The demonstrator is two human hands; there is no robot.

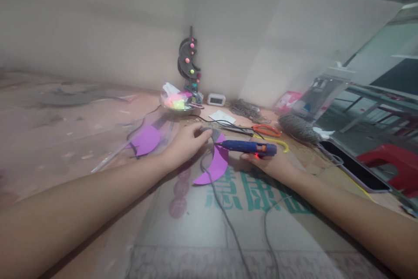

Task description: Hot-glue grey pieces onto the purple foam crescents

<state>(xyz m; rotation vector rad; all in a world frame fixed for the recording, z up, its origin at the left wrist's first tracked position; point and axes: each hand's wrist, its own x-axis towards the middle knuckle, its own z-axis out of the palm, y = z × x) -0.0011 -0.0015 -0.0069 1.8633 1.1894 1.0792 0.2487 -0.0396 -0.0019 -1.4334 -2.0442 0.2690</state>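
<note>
A purple crescent [218,166] lies on a printed cardboard sheet [196,231], its upper end covered with grey yarn. My left hand [187,142] pinches that upper end between thumb and fingers. In my right hand [269,163] is a blue glue gun [248,147] with a red light glowing; its tip points left and is at the crescent, by the edge of the grey part. A grey strand [225,213] runs over the crescent and down toward the front.
Behind stand a bowl of colourful pieces [178,107], a small clock [216,99] and orange-handled scissors [266,130]. To the right lie a yarn ball [298,129] and a phone [355,166]; another purple piece [146,139] is on the left.
</note>
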